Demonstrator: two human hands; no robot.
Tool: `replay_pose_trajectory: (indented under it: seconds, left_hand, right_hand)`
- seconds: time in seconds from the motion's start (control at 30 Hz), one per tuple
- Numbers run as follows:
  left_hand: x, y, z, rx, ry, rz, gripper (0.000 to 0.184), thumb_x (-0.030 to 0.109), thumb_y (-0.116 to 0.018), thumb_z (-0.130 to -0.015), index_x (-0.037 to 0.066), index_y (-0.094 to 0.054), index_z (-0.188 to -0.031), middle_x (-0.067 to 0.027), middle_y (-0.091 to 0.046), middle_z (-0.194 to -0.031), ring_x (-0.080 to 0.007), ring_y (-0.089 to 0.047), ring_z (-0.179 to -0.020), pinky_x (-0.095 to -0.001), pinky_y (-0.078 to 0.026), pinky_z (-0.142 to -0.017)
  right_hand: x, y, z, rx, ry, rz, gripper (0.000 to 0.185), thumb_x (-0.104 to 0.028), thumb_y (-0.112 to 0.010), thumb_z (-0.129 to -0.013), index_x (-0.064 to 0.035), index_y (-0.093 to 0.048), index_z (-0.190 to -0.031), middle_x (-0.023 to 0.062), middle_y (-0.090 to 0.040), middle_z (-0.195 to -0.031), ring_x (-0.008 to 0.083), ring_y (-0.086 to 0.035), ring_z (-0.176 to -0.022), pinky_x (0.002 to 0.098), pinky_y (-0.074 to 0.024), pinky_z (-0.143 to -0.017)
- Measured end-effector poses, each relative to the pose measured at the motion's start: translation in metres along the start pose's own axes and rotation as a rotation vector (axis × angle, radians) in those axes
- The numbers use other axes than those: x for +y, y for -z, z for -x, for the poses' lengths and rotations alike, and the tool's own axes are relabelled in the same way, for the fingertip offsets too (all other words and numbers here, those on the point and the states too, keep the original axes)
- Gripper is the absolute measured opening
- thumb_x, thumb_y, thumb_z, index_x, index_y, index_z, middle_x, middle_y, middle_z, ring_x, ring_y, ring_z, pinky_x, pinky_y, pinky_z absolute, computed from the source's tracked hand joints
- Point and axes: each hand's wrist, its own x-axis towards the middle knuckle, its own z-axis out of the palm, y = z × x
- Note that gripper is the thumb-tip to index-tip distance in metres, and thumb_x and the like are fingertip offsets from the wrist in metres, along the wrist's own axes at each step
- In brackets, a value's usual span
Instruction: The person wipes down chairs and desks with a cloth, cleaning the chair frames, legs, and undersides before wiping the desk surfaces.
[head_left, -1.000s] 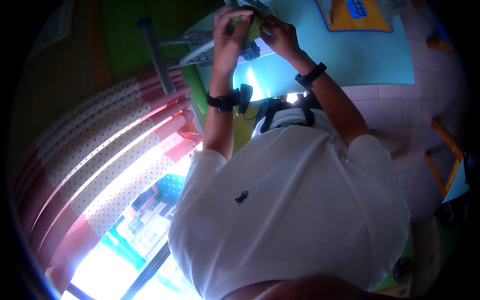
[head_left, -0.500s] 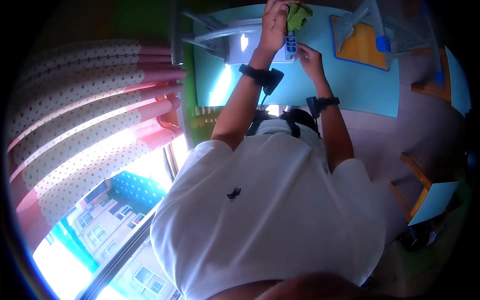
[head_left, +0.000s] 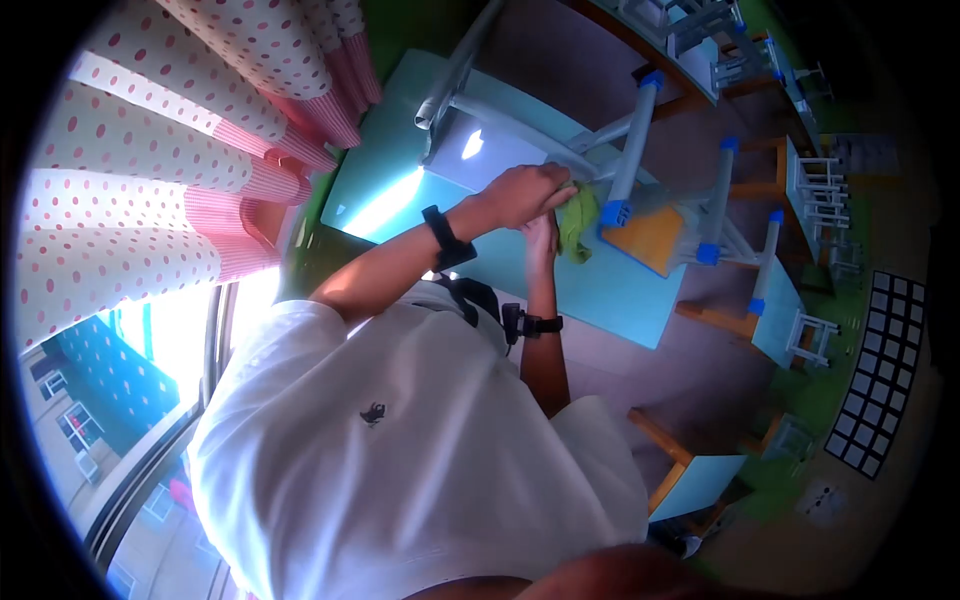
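Observation:
My left hand (head_left: 525,195) is closed on a green cloth (head_left: 578,225), which hangs down beside its fingers. Just below it, my right hand (head_left: 540,242) is raised close to the cloth, its fingers partly hidden behind my left hand. Both hands are above a light blue table (head_left: 610,300). A grey metal frame (head_left: 530,130) lies across a pale panel on the table, and one of its tubes ends in a blue cap (head_left: 615,213) right of the cloth.
An orange board (head_left: 645,238) with a blue edge lies at the table's right. More grey legs with blue caps (head_left: 708,253) rise there. Tables and stools stand farther right, one with a pale blue top (head_left: 697,485). Dotted curtains (head_left: 130,190) and a window are on the left.
The view has turned, showing more furniture on the right. My hands have come closer together, and the green cloth now hangs lower beside my left hand.

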Motion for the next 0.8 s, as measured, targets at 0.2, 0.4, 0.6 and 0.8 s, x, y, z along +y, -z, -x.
replay_pose_trajectory:
  seconds: [0.2,0.4,0.6,0.8]
  left_hand:
    - [-0.030,0.059,0.046,0.029,-0.042,0.075,0.031,0.031,-0.047,-0.098,0.001,-0.056,-0.096,-0.0163,-0.054,-0.088,-0.0359,-0.057,-0.086,-0.0440,-0.046,-0.078]
    - [-0.067,0.105,0.087,0.053,0.054,0.163,0.030,0.028,-0.055,-0.094,0.000,-0.055,-0.105,-0.0161,-0.056,-0.090,-0.0325,-0.059,-0.084,-0.0412,-0.047,-0.077]
    - [-0.103,0.122,0.115,-0.418,0.137,0.128,0.050,0.024,-0.063,-0.085,0.006,-0.046,-0.129,-0.0163,-0.062,-0.107,-0.0317,-0.063,-0.090,-0.0403,-0.049,-0.081]
    - [-0.130,0.139,0.104,-0.232,0.350,0.030,0.055,0.023,-0.062,-0.088,0.007,-0.040,-0.136,-0.0184,-0.057,-0.121,-0.0339,-0.058,-0.108,-0.0403,-0.046,-0.091]
  right_hand:
    - [0.002,-0.060,-0.024,-0.005,0.025,-0.343,0.043,-0.034,-0.039,-0.098,-0.0068,-0.043,-0.131,0.0065,-0.050,-0.127,0.0183,-0.049,-0.121,0.0361,-0.0435,-0.093]
    - [-0.028,-0.091,-0.053,-0.165,-0.091,-0.511,0.047,-0.041,-0.041,-0.098,-0.0043,-0.048,-0.128,0.0093,-0.051,-0.129,0.0162,-0.052,-0.115,0.0331,-0.0420,-0.093]
    - [-0.044,-0.107,-0.082,0.046,-0.006,0.527,0.047,-0.037,-0.056,-0.095,0.0010,-0.061,-0.068,-0.0006,-0.056,-0.064,0.0086,-0.048,-0.063,0.0288,-0.0407,-0.061]
    - [-0.080,-0.125,-0.110,0.202,0.199,0.223,0.050,-0.031,-0.067,-0.089,-0.0067,-0.041,-0.054,-0.0064,-0.037,-0.054,0.0050,-0.031,-0.056,0.0274,-0.0262,-0.051]
